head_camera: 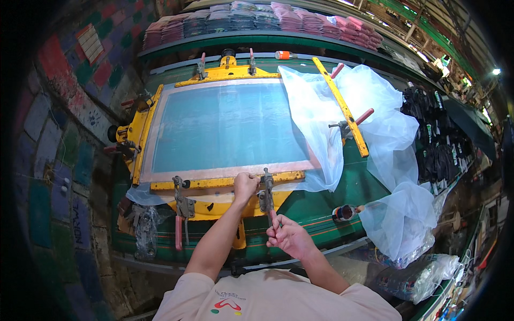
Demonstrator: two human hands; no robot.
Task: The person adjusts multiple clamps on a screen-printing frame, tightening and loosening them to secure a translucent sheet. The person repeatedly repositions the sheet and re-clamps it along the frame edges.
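Note:
A pale wooden screen frame [149, 160] lies on a green table [337, 168], with white mesh [317, 116] over it. Yellow clamping bars with toggle clamps stand along its near, left and far sides. My left hand [246, 187] is curled at the near yellow bar [213, 183]; whether its fingers grip the bar or the mesh is hidden. Just right of it, my right hand [292, 237] closes around the red handle of a toggle clamp [266, 196]. Another toggle clamp [183, 204] sits further left on the same bar, its red handle pointing towards me.
A loose-angled yellow bar [341, 106] crosses the bunched mesh at right. An open jar [344, 212] stands near the mesh's trailing end. Clear plastic wrap [146, 232] lies front left. Stacked packets [241, 18] fill the shelf behind. A painted block wall [76, 160] bounds the left.

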